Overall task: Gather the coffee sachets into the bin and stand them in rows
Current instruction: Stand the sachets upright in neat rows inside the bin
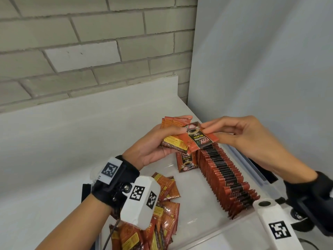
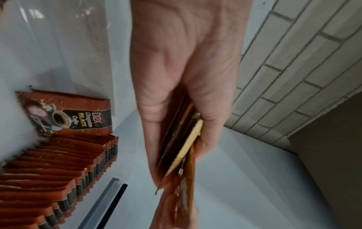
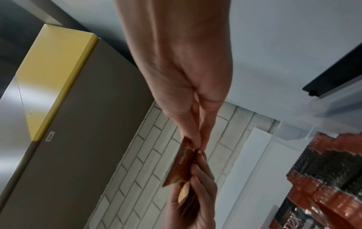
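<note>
Head view shows the left hand [image 1: 153,147] raised above the bin [image 1: 259,170], its fingers and thumb curled round a small stack of sachets [image 1: 173,141] held flat, yellow-printed backs up. Just beside it, the right hand [image 1: 239,134] pinches one sachet [image 1: 200,139] between thumb and fingertips, printed face up, its near end overlapping the stack in the left hand. Below both hands, inside the clear bin, a long row of sachets [image 1: 225,177] stands on edge, packed tight and running from the far end toward the near right corner along the right wall. At the far end of that row one sachet [image 1: 186,162] stands upright with its face toward the camera. A loose heap of sachets [image 1: 165,210] lies flat and jumbled at the near left corner of the bin, partly hidden by the wrist camera mount [image 1: 140,199]. Left wrist view shows the stack edge-on in the curled fingers [image 2: 207,108], with the standing row [image 2: 58,170] at the left. Right wrist view shows the thumb and fingertips [image 3: 195,136] pressed together on the single sachet's edge. A white worktop [image 1: 72,141] carries the bin, against a grey brick wall [image 1: 90,42].
</note>
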The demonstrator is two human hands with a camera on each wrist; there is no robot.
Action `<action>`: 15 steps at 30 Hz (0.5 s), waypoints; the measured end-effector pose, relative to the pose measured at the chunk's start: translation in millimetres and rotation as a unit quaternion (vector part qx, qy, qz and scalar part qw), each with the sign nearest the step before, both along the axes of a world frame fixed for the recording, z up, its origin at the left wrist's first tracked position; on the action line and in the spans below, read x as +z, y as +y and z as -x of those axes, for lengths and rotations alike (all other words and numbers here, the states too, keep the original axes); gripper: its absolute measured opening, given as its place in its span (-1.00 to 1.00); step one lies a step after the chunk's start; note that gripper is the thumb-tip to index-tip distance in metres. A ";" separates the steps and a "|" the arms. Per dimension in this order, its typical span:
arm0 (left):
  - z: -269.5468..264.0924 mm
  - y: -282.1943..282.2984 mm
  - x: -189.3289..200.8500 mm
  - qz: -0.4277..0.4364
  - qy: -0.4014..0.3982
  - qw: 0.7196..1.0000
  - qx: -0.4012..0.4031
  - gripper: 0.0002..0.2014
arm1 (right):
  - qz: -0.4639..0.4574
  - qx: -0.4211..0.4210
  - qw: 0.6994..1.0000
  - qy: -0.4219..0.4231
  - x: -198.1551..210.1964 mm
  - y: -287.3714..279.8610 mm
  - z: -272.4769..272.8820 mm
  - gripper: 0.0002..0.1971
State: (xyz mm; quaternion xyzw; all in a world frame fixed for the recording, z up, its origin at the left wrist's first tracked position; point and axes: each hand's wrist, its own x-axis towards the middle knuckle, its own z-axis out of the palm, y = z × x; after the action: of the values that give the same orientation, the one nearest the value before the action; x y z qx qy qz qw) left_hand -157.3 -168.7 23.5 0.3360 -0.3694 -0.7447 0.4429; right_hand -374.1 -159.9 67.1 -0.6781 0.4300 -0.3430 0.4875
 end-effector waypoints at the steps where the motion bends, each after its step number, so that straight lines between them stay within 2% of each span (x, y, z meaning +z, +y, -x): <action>1: -0.4 -0.2 -0.1 0.005 -0.002 1.000 0.011 -0.60 | -0.007 -0.003 1.000 -0.001 0.1 -0.3 -0.1 -0.82; 3: -1.6 -0.8 -0.2 0.012 0.013 0.999 0.040 -0.61 | -0.025 -0.032 0.999 -0.014 0.3 -1.8 -1.4 -0.80; 5: -2.2 -1.4 1.2 0.030 0.038 0.997 0.064 -0.64 | -0.092 -0.055 0.992 -0.070 1.9 -2.4 -5.2 -0.79; 8: -2.1 -2.6 2.9 0.050 0.057 0.992 0.098 -0.62 | -0.180 -0.010 0.979 -0.095 2.3 0.3 -12.6 -0.70; 11: -1.8 -3.1 2.2 0.055 0.050 0.991 0.112 -0.59 | -0.204 0.012 0.973 -0.109 0.1 1.1 -19.3 -0.75; 15: -3.9 -4.3 1.6 0.051 0.045 0.988 0.137 -0.60 | -0.220 -0.016 0.965 -0.145 -2.8 -7.1 -25.5 -0.80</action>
State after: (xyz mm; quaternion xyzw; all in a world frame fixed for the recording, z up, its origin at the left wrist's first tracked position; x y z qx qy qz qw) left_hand -153.4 -173.0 25.1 0.3264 -0.3372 -0.6714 0.5736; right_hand -348.6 -167.0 64.3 -0.4903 0.4304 -0.3421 0.6762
